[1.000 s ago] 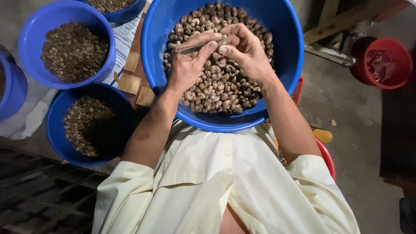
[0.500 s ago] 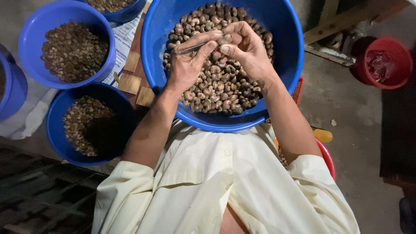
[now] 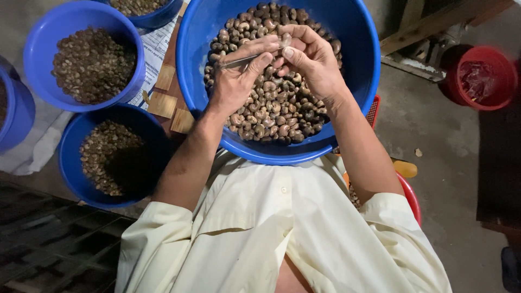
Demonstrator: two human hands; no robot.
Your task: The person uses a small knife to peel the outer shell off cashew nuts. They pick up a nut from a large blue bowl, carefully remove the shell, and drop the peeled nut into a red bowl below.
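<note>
Head view, looking straight down over the lap.

Item: left hand (image 3: 239,81), closed around a thin metal pick (image 3: 247,58); the tool's tip points toward the other hand.

Item: right hand (image 3: 309,65), fingers pinched shut on a single nut (image 3: 284,40), held just above the heap and touching the pick's tip.

Item: large blue basin (image 3: 358,59), resting against the cream shirt (image 3: 282,239), heaped with brown shelled nuts (image 3: 277,108).

Item: three smaller blue tubs to the left, the upper one (image 3: 38,59) and the lower one (image 3: 73,163) holding finer brown pieces, a third (image 3: 157,16) cut off at the top edge.

Item: wooden tiles (image 3: 163,103) between the tubs; red bucket (image 3: 502,70) well apart on the concrete floor.

Handling note, as a judgement: the peeling likely goes best with the nut pinched firmly but lightly so the kernel stays whole, the pick worked shallowly under the skin and away from the thumb, and both hands kept over the basin so that scraps and any dropped nut land inside.
</note>
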